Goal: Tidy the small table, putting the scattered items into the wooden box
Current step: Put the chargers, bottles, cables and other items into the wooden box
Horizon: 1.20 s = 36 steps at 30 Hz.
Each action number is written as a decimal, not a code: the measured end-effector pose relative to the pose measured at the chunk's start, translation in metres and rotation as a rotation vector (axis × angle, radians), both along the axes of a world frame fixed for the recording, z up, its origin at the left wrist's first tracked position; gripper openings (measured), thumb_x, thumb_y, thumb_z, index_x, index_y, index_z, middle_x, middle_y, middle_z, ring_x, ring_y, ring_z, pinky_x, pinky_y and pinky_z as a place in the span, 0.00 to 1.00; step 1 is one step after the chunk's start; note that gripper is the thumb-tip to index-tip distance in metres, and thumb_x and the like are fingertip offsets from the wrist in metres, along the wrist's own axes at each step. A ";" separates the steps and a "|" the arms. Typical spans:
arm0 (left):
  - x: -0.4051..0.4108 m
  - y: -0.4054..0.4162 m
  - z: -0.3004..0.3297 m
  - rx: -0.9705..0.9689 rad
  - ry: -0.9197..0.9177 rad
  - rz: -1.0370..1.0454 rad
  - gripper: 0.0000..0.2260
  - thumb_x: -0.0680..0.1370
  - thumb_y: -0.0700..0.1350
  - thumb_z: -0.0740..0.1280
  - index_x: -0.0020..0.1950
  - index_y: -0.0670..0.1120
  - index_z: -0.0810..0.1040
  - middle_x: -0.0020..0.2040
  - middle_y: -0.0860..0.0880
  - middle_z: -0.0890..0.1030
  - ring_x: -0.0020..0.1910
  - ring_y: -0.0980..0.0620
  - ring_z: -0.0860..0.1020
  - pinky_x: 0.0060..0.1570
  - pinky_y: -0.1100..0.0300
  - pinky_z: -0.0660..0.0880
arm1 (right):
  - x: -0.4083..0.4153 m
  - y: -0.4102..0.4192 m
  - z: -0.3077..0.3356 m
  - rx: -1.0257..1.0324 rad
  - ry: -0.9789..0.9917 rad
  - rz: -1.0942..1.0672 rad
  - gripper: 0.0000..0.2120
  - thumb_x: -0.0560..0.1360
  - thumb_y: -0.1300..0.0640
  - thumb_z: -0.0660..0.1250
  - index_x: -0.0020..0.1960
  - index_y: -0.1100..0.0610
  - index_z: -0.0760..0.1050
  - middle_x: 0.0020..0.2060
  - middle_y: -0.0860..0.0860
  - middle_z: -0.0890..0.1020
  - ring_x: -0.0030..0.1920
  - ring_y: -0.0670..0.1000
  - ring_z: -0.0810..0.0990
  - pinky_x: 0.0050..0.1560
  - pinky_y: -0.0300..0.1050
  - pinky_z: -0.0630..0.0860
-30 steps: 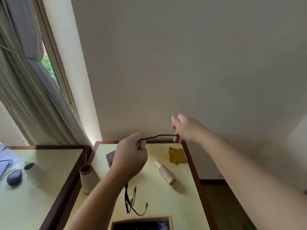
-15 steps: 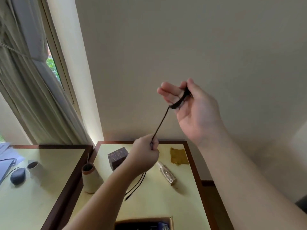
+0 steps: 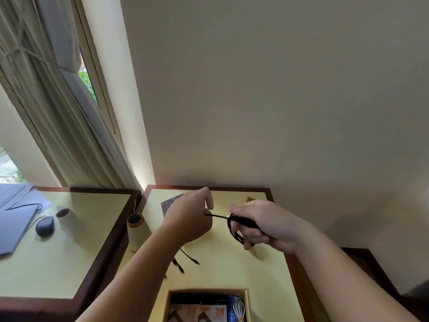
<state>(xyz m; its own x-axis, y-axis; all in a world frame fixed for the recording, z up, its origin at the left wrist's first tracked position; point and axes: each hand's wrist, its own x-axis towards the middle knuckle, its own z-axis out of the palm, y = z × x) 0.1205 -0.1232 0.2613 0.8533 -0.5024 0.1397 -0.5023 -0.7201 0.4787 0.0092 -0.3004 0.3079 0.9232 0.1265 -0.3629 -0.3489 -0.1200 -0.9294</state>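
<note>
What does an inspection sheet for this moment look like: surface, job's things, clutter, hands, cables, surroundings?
Surface: small table, pale yellow top with dark wood edge.
Job's things: wooden box at the near edge, already holding printed packets and a white cable pack; black cord being coiled above the table.
Clutter: patterned box, vase, yellow cloth near the far edge.
Hands: left hand pinches the cord; right hand holds the coiled loops.
Cables: loose cord ends trail on the table below the left arm.
Surroundings: second table on the left with mouse, cup and laptop; curtain and window.
</note>
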 end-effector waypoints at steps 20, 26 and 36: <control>-0.070 -0.006 0.022 -0.497 0.577 -0.058 0.13 0.83 0.52 0.66 0.50 0.43 0.81 0.31 0.50 0.79 0.27 0.52 0.75 0.30 0.56 0.76 | 0.044 0.011 -0.004 -0.234 -0.552 -0.430 0.14 0.88 0.50 0.55 0.59 0.56 0.76 0.45 0.53 0.88 0.52 0.50 0.87 0.61 0.46 0.76; -0.067 0.012 0.045 -0.709 1.010 -0.009 0.11 0.84 0.45 0.67 0.60 0.38 0.81 0.43 0.41 0.85 0.32 0.48 0.80 0.33 0.58 0.79 | 0.023 0.028 -0.069 -0.380 -0.337 -0.221 0.21 0.86 0.38 0.53 0.54 0.48 0.80 0.45 0.51 0.85 0.48 0.52 0.83 0.57 0.57 0.79; -0.052 0.035 -0.001 -0.951 1.044 0.452 0.18 0.86 0.56 0.58 0.63 0.44 0.77 0.46 0.43 0.86 0.37 0.48 0.82 0.38 0.57 0.75 | -0.008 0.049 -0.096 -0.040 -0.010 -0.520 0.36 0.83 0.34 0.58 0.50 0.69 0.79 0.22 0.51 0.75 0.20 0.49 0.70 0.35 0.49 0.70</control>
<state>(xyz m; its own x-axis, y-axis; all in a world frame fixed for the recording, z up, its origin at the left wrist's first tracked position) 0.0685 -0.0883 0.2600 0.8275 -0.2472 -0.5041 0.5332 0.0652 0.8434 0.0015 -0.2509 0.2115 0.8639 -0.3633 -0.3489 -0.3630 0.0310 -0.9313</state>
